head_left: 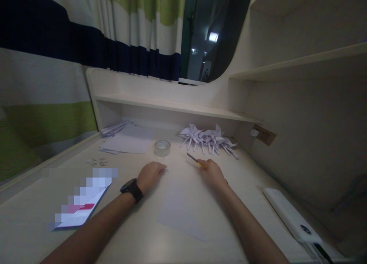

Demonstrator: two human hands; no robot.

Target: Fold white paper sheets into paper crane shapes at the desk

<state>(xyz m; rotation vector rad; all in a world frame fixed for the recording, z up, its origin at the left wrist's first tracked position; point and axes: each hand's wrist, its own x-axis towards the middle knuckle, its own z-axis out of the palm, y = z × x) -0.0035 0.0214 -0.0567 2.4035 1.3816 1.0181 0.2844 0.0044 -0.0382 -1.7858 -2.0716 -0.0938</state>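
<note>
A white sheet of paper (183, 206) lies flat on the pale desk (137, 233) between my forearms. My left hand (149, 175), with a black watch (131, 189) on its wrist, rests knuckles-up on the sheet's far left corner, fingers curled under. My right hand (212, 173) is closed on a yellow-handled cutter (194, 159) whose blade points away to the left, above the sheet's far edge. A roll of clear tape (162, 147) stands just beyond my left hand. A heap of folded white paper shapes (208, 139) lies behind the cutter.
A stack of white sheets (126, 141) sits at the back left. A phone with a lit screen (82, 206) lies at the left, a white power bank (291, 218) at the right. A shelf (172, 105) and wall socket (263, 134) line the back.
</note>
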